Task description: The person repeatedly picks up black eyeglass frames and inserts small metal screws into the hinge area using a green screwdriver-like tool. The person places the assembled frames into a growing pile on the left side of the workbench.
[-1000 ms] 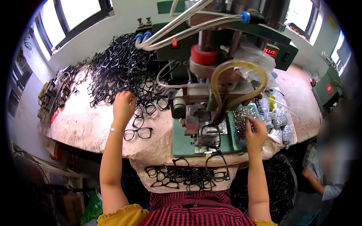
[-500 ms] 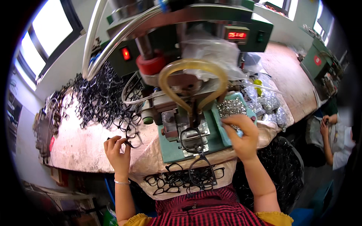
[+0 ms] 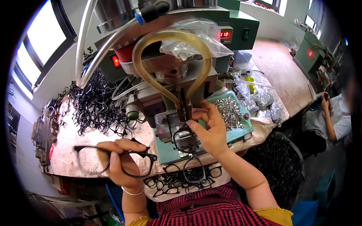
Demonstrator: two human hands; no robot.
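Digits (image 3: 225, 35) glow red on the green metal machine (image 3: 235, 26). Above the pale, scuffed counter (image 3: 65, 160), the left hand (image 3: 122, 162) pinches a black, rectangular-rimmed eyeglass frame (image 3: 136, 176) near its bridge. The right hand (image 3: 211, 130), thumb extended and fingers bent, reaches in above a second black eyeglass frame (image 3: 193, 153); whether it grips anything, I cannot tell. Nearby, a turquoise plastic tray (image 3: 247, 130) holds small, shiny silvery pieces (image 3: 227, 113).

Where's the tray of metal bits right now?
Right of centre in the head view: the teal tray sits just right of the right hand, with filled plastic bags beyond it, farther right.
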